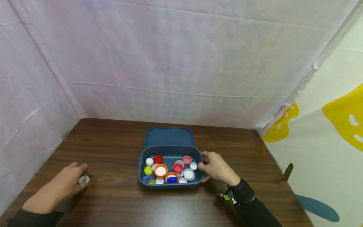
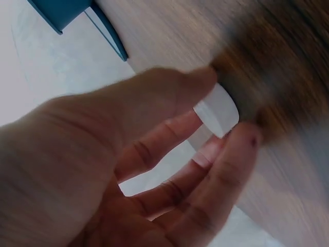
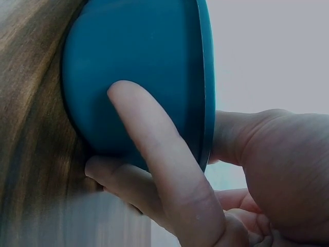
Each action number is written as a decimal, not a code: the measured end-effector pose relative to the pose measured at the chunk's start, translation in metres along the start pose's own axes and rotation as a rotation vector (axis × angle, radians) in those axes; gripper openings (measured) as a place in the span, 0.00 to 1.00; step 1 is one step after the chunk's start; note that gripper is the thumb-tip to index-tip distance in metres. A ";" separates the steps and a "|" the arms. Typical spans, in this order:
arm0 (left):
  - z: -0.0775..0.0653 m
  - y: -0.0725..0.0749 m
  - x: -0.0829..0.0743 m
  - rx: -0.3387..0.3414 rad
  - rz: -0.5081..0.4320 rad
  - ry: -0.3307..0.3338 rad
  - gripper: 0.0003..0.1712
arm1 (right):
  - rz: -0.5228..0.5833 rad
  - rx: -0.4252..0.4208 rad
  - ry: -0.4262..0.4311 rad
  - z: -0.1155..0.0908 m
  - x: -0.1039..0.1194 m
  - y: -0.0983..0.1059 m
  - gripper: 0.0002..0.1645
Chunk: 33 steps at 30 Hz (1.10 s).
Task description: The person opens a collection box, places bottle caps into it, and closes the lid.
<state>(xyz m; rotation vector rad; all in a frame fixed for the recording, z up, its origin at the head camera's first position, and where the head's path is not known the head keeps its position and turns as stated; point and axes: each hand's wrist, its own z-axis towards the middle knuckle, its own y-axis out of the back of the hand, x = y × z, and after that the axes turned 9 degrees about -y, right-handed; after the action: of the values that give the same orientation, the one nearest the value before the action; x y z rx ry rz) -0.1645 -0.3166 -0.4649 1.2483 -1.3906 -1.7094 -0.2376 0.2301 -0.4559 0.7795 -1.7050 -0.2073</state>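
On the left of the table, my left hand (image 1: 60, 183) pinches a small white bottle cap (image 1: 83, 179) between thumb and fingers. In the left wrist view the cap (image 2: 220, 110) sits at the fingertips, low over the wood. My right hand (image 1: 219, 167) grips the right end of a dark blue plastic box (image 1: 167, 186). The right wrist view shows fingers (image 3: 159, 144) spread along the box's outer wall (image 3: 144, 46), with the thumb over the rim. Inside the box lie several caps, among them a red cap (image 1: 158, 159), a yellow-green cap (image 1: 148, 170) and an orange-rimmed cap (image 1: 160, 171).
The box's lid (image 1: 169, 137) lies behind it on the brown wooden table (image 1: 113, 142). White cloth (image 1: 170, 63) hangs behind and at the left, and a yellow-patterned cloth (image 1: 320, 151) at the right. A dark band (image 1: 241, 191) circles my right wrist.
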 end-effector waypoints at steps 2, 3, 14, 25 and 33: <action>0.001 0.000 0.001 0.006 0.000 -0.005 0.16 | 0.004 -0.001 0.001 0.000 0.000 0.000 0.38; 0.001 0.000 0.001 0.006 0.003 -0.009 0.15 | 0.005 -0.002 0.001 0.000 0.000 -0.001 0.38; 0.006 -0.001 0.001 -0.024 0.007 -0.035 0.13 | -0.004 -0.004 -0.001 0.000 0.000 -0.001 0.38; 0.043 0.007 -0.031 -0.280 0.103 -0.218 0.18 | -0.005 -0.016 -0.017 -0.001 0.002 -0.001 0.38; 0.079 0.011 -0.075 -0.355 0.075 -0.345 0.17 | -0.004 -0.016 -0.019 0.000 0.002 -0.002 0.37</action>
<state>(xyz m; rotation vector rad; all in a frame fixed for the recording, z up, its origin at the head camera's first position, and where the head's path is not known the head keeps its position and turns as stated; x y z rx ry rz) -0.2097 -0.2231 -0.4317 0.7227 -1.2242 -2.0759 -0.2366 0.2274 -0.4551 0.7716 -1.7177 -0.2309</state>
